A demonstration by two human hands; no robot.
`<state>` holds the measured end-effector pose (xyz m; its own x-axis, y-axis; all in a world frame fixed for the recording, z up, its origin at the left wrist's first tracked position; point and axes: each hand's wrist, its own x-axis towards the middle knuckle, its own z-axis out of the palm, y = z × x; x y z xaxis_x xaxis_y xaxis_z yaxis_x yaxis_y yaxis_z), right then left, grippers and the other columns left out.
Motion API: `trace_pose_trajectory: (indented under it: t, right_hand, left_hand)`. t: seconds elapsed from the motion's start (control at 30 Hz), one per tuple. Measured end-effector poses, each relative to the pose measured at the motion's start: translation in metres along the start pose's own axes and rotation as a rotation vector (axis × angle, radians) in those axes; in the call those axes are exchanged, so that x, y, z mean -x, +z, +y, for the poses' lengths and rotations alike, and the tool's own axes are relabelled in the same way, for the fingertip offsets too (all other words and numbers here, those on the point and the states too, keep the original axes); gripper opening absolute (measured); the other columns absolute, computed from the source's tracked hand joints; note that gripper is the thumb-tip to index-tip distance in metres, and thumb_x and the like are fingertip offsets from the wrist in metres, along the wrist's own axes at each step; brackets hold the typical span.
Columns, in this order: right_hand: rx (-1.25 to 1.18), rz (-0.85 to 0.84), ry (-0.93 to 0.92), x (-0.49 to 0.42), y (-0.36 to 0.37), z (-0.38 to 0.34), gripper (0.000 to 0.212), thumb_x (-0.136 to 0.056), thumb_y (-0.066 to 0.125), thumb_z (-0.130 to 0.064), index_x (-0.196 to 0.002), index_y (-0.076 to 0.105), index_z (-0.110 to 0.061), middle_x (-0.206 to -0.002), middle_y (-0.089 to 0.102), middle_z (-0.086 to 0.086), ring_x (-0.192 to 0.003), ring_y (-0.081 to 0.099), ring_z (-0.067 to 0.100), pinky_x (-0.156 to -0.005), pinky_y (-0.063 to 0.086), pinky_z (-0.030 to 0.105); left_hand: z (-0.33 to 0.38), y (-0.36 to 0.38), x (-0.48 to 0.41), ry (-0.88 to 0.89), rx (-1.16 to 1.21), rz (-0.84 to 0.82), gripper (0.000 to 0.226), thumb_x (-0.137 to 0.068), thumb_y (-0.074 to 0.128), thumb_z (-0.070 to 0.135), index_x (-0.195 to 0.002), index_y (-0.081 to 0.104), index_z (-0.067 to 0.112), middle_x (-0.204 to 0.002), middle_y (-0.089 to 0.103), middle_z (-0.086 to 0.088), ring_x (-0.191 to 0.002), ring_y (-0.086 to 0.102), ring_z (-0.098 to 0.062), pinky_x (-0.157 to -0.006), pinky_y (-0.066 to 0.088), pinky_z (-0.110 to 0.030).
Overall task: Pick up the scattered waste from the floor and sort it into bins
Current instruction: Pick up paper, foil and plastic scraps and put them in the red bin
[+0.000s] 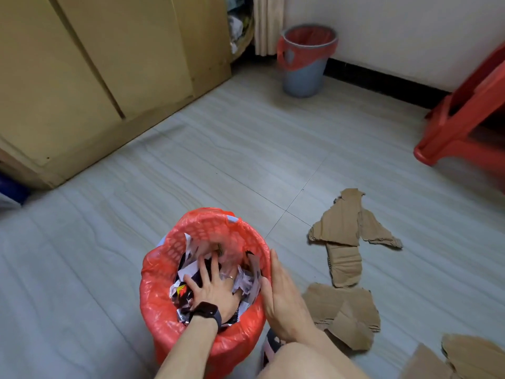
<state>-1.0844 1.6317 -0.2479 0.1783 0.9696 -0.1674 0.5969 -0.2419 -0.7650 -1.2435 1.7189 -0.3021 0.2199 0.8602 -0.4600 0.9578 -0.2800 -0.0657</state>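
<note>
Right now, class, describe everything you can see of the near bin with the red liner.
The near bin stands upright on the tiled floor, lined with a thin red bag folded over its rim; latticed walls show through. Crumpled printed paper fills it. The left hand presses on the paper; the right hand rests against the rim.

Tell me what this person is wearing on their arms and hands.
The left hand has a black watch with a dark strap at the wrist, and what looks like a thin ring on one finger. The right hand wears nothing. No sleeves or gloves show.
</note>
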Motion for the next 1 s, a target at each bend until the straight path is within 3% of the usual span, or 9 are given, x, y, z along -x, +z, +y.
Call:
trace_pose_trajectory:
  t: [0.17,0.33,0.5,0.63,0.73,0.83,1.0]
  right_hand:
    - [0.011,-0.055,-0.002,-0.005,0.0,0.002,0.064,-0.105,0.028,-0.04,-0.156,-0.011,-0.038,-0.164,0.022,-0.006,-0.147,0.023,0.002,-0.117,0.021,0.02]
    - [0.031,-0.07,0.011,-0.013,-0.005,-0.001,0.066,-0.105,0.031,-0.038,-0.159,-0.007,-0.033,-0.163,0.024,-0.005,-0.146,0.025,0.006,-0.115,0.02,0.019]
    - [0.069,-0.086,0.071,-0.012,-0.013,-0.008,0.067,-0.103,0.034,-0.039,-0.157,-0.005,-0.035,-0.145,0.049,0.005,-0.133,0.044,0.024,-0.105,0.039,0.04]
    - [0.19,-0.128,0.09,-0.014,-0.018,-0.011,0.07,-0.101,0.038,-0.043,-0.157,-0.001,-0.028,-0.129,0.058,0.017,-0.123,0.05,0.036,-0.097,0.043,0.044]
    - [0.294,-0.197,0.084,-0.011,-0.029,-0.014,0.074,-0.101,0.035,-0.054,-0.158,0.001,-0.021,-0.14,0.053,0.018,-0.133,0.042,0.035,-0.106,0.04,0.046]
    - [0.371,-0.189,0.067,-0.006,-0.052,-0.022,0.077,-0.1,0.034,-0.06,-0.159,0.006,-0.02,-0.151,0.044,0.014,-0.142,0.033,0.031,-0.114,0.034,0.047]
    - [0.508,-0.073,-0.061,0.013,-0.112,-0.043,0.071,-0.1,0.039,-0.057,-0.159,0.018,-0.023,-0.16,0.034,0.003,-0.148,0.026,0.026,-0.119,0.028,0.041]
  left_hand:
    - [0.002,0.026,-0.023,-0.045,-0.082,-0.113,0.075,-0.096,0.019,0.063,-0.154,-0.018,0.032,-0.16,-0.031,-0.007,-0.126,-0.052,-0.046,-0.098,-0.016,-0.082]
    - [0.003,0.019,-0.034,-0.015,-0.052,-0.114,0.073,-0.096,0.016,0.062,-0.151,-0.023,0.034,-0.157,-0.037,-0.004,-0.14,-0.036,-0.043,-0.101,-0.011,-0.08]
    - [0.0,-0.008,-0.02,0.034,0.049,-0.069,0.074,-0.092,0.031,0.062,-0.154,-0.003,0.044,-0.165,-0.013,-0.001,-0.147,-0.021,-0.04,-0.109,0.002,-0.074]
    - [-0.009,-0.036,-0.003,0.05,0.228,0.03,0.071,-0.087,0.046,0.062,-0.15,0.015,0.051,-0.164,0.005,0.001,-0.149,-0.007,-0.036,-0.117,0.003,-0.062]
    - [-0.019,-0.05,0.014,0.093,0.283,0.057,0.079,-0.08,0.056,0.065,-0.147,0.014,0.059,-0.165,-0.003,0.003,-0.15,-0.013,-0.032,-0.117,-0.003,-0.061]
    - [-0.022,-0.075,0.024,0.134,0.286,0.088,0.089,-0.074,0.057,0.068,-0.15,0.013,0.054,-0.165,-0.005,0.0,-0.152,-0.008,-0.028,-0.119,0.001,-0.058]
    - [-0.017,-0.127,0.037,0.198,0.174,0.209,0.08,-0.083,0.057,0.051,-0.154,0.021,0.039,-0.161,0.023,-0.005,-0.149,0.016,-0.026,-0.119,0.015,-0.049]
